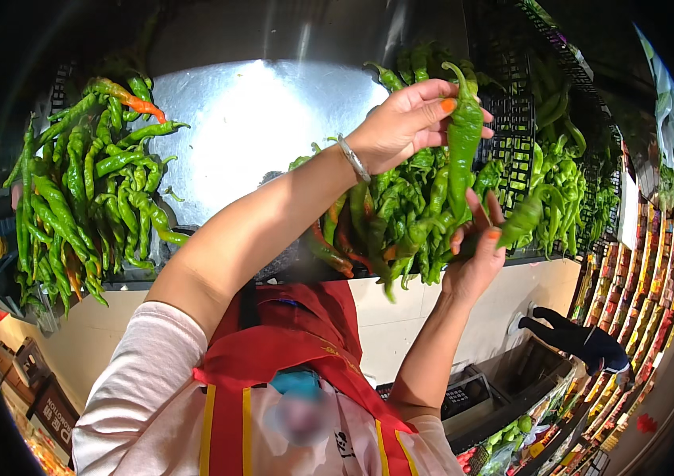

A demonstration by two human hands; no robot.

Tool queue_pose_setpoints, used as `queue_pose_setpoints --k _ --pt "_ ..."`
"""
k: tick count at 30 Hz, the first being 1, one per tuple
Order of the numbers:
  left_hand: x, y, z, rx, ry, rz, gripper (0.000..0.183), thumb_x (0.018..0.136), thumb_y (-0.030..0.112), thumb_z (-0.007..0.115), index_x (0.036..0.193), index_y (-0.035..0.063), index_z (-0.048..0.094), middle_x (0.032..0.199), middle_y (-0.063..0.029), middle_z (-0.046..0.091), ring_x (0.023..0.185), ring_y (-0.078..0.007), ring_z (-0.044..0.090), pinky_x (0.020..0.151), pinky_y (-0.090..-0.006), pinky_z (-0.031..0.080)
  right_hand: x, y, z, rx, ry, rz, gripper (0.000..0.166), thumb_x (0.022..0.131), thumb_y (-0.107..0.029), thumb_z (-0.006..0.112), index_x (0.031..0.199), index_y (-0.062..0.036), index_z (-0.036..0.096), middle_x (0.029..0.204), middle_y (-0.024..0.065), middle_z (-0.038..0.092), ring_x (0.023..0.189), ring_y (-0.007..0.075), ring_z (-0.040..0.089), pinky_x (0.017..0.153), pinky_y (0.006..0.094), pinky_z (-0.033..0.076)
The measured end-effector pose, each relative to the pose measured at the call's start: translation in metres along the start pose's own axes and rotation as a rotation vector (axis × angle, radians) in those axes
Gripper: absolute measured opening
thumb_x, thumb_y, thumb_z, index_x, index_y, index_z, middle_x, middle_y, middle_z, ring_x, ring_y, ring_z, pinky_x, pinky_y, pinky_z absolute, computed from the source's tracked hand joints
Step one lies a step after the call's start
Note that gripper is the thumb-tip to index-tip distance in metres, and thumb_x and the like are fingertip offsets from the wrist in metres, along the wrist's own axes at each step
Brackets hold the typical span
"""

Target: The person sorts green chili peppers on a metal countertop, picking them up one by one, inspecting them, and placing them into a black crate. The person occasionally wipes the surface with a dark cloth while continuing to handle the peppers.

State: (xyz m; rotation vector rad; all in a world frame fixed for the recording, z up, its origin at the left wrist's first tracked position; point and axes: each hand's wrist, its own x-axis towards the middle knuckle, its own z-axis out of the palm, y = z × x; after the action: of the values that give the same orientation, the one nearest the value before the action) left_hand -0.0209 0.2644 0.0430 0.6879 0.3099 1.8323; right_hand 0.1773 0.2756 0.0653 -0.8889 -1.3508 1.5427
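My left hand (pixel 408 122), with a bracelet at the wrist, grips a long green chili pepper (pixel 463 143) near its stem end. That pepper hangs upright, tip down, over a pile of green and reddish peppers (pixel 408 196). Below and to the right, my right hand (pixel 476 253) has a second green pepper (pixel 522 221) between thumb and fingers, blurred at its outer end. The tip of the first pepper comes close to the right fingers; whether they touch I cannot tell.
Left of the shiny metal tray (pixel 235 131) lies another heap of green peppers (pixel 87 196), one partly orange. A black plastic crate (pixel 506 131) stands behind the right hand, with more peppers (pixel 557 196) beyond it. A person (pixel 587 342) is near the stocked shelves (pixel 640 285).
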Motion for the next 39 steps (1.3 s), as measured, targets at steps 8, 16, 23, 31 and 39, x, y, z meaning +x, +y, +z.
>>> queue_pose_setpoints --k 8,16,23,31,39 --pt "-0.011 -0.008 0.017 0.349 0.034 -0.061 0.048 0.083 0.016 0.065 0.123 0.002 0.043 0.119 -0.0115 0.052 0.112 -0.0192 0.052 0.095 -0.0332 0.043 0.001 0.011 0.02 -0.344 0.124 -0.115 0.031 0.07 0.004 0.072 0.099 0.0031 0.06 0.092 0.0055 0.063 0.079 0.0129 0.058 0.077 0.0244 0.045" --pt "-0.024 0.015 0.02 0.085 0.02 -0.068 0.045 0.088 0.011 0.055 0.128 0.0019 0.038 0.118 -0.0191 0.053 0.108 -0.0265 0.056 0.094 -0.0353 0.044 -0.063 0.06 -0.033 -0.506 0.278 -0.102 0.044 0.07 -0.002 0.072 0.111 -0.0007 0.056 0.106 0.0077 0.058 0.092 0.0177 0.055 0.077 0.0268 0.046" --pt "-0.021 0.024 0.001 -0.092 -0.011 0.098 0.043 0.091 0.008 0.049 0.129 0.0039 0.032 0.133 -0.0248 0.037 0.123 -0.0356 0.04 0.104 -0.0417 0.034 -0.089 0.115 -0.023 -0.985 0.001 -0.285 0.059 0.061 0.0 0.074 0.117 -0.0027 0.056 0.105 0.014 0.06 0.093 0.0219 0.058 0.076 0.0305 0.048" --pt "-0.034 0.066 -0.015 0.0 0.418 0.22 0.038 0.087 0.009 0.056 0.121 0.0029 0.041 0.113 -0.0205 0.054 0.103 -0.0279 0.057 0.088 -0.0364 0.05 -0.026 0.076 -0.008 -1.238 -0.063 -0.307 0.053 0.062 -0.002 0.072 0.113 -0.0093 0.06 0.095 0.0124 0.062 0.083 0.0317 0.06 0.074 0.0352 0.048" --pt "-0.059 0.079 -0.018 0.234 0.806 0.295 0.024 0.085 0.021 0.063 0.098 0.0046 0.051 0.083 -0.0103 0.062 0.072 -0.0148 0.061 0.063 -0.0256 0.051 -0.012 0.08 -0.038 -1.073 0.073 0.013 0.03 0.067 -0.018 0.077 0.09 -0.0019 0.067 0.081 0.0159 0.067 0.07 0.027 0.064 0.068 0.0327 0.048"
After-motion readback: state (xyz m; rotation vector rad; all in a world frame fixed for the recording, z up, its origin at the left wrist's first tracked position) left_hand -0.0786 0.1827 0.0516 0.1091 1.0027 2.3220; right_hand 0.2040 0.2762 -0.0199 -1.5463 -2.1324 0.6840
